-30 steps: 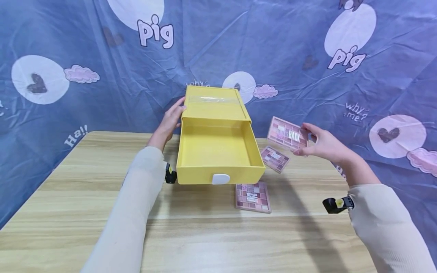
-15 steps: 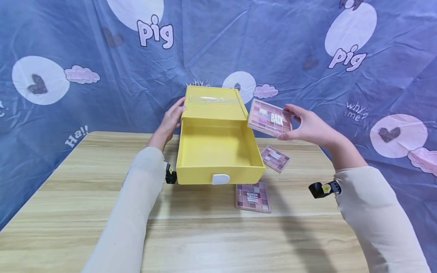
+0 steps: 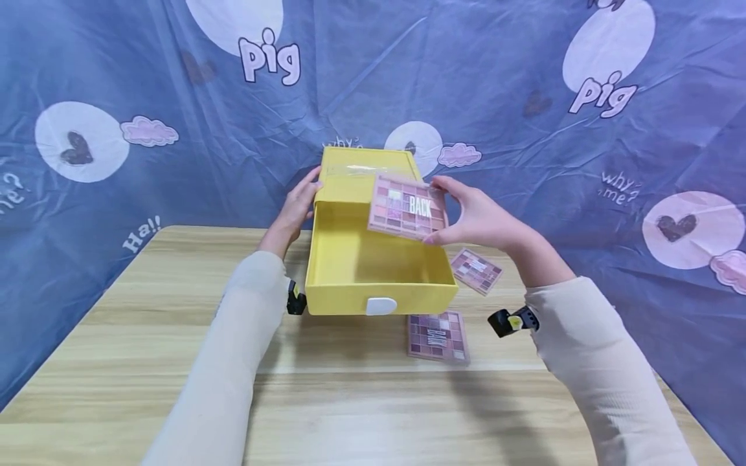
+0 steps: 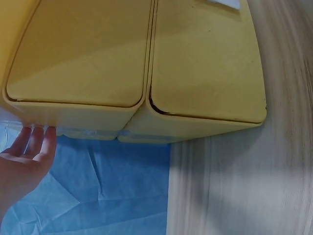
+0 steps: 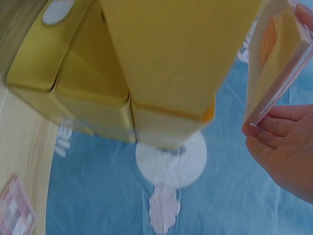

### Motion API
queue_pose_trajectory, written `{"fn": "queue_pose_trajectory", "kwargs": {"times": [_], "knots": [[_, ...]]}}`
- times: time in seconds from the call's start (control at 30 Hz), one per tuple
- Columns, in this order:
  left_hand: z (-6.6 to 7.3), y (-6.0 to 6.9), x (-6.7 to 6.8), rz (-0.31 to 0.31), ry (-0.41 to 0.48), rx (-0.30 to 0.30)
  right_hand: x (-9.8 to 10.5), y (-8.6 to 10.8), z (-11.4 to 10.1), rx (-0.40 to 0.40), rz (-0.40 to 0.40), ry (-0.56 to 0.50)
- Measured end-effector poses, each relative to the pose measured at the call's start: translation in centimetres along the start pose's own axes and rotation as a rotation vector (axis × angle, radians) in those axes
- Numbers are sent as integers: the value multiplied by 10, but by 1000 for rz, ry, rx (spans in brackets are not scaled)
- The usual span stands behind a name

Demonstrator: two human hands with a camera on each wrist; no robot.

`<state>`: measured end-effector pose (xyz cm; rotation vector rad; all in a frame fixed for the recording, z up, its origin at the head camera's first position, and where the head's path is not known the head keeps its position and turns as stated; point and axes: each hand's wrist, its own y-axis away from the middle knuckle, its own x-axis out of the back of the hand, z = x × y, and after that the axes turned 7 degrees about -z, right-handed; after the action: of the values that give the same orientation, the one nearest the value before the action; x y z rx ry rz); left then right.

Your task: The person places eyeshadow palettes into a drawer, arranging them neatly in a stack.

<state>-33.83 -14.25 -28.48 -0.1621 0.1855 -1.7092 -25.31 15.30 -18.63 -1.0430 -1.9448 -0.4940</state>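
Backdrop, blue, creased, behind the chest; printed "pig" twice, "why me?", "Ha!!", with white discs, dark hearts and pink clouds.

Table, pale wood grain, under the chest.

Chest, yellow, tiered, shiny clear tape across its top.

Drawer, yellow, drawn out from the chest's front.

Sleeves, off-white, a pair, reaching in on either side of the chest.

Right hand, over the chest's right side: thumb below, fingers above, pinching one palette by its edge.

Left hand, at the chest's left side: fingers fairly straight, laid against it.

Held palette, tilted above the open drawer, before the chest's top: pink, gridded in rose, mauve and brown; white capitals "BACK", the fainter word beside them unreadable from here; an orange patch on its underside.

Near palette, flat at the chest's front right, lettering sideways.

Far palette, flat and askew right of the chest, lettering too small.

Wrist cameras, black, two, one per sleeve.

Handle, white, rounded, on the drawer front.
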Motion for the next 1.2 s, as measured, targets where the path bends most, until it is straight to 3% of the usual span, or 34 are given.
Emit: {"fn": "queue_pose_trajectory", "kwargs": {"times": [0.23, 0.5, 0.93, 1.2], "knots": [[-4, -2, -3, 19, 3, 5, -19, -12, -12, 53, -60, 21], [-2, -4, -4, 0, -12, 3, -34, -16, -17, 83, -83, 105], [-4, -2, -3, 14, 0, 11, -60, -31, -17, 252, -153, 214], [-1, -1, 0, 5, -22, 13, -71, -35, -23, 222, -194, 309]]}}
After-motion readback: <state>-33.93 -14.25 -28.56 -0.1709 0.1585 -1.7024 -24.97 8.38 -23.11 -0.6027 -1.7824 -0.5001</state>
